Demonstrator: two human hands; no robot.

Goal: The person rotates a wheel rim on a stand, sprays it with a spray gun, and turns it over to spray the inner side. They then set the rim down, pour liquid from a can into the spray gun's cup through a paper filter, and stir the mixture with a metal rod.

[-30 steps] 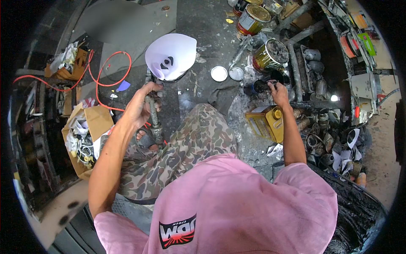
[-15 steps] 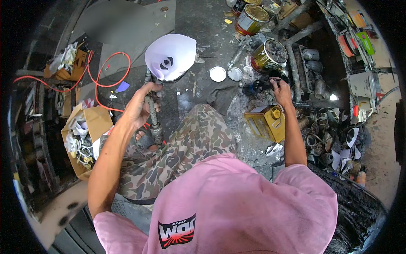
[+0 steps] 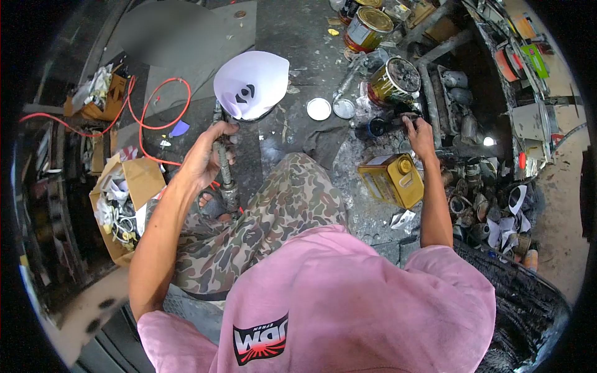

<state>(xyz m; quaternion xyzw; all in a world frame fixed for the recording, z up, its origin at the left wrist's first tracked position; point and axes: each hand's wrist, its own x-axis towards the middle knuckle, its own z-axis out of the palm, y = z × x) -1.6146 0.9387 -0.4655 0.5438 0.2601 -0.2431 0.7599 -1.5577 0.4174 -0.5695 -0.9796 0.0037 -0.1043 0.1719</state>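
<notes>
My left hand (image 3: 214, 146) is closed around the handle of a spray gun (image 3: 226, 166), grimy and metallic. A white paper cone (image 3: 264, 78) with a dark opening at its bottom stands wide end up at the gun's top. My right hand (image 3: 420, 135) is closed, fingers pinched on a dark, paint-covered object whose kind I cannot make out. Just left of those fingers stands a small dark container (image 3: 377, 127) with a blue edge. Below the right hand is a yellow rectangular can (image 3: 401, 180) with a round cap. Two round white-and-grey lids (image 3: 319, 109) lie on the floor to the left.
Paint-smeared cans (image 3: 395, 81) stand at the upper right beside a metal frame. An orange hose (image 3: 144, 118) loops across the left floor. A cardboard box (image 3: 142, 177) of rubbish stands at the left. Used cups and paper scraps (image 3: 497, 230) pile up at the right.
My right hand has shifted slightly right and towards me, still pinching at the dark object. The left hand, spray gun and paper cone stay almost in place.
</notes>
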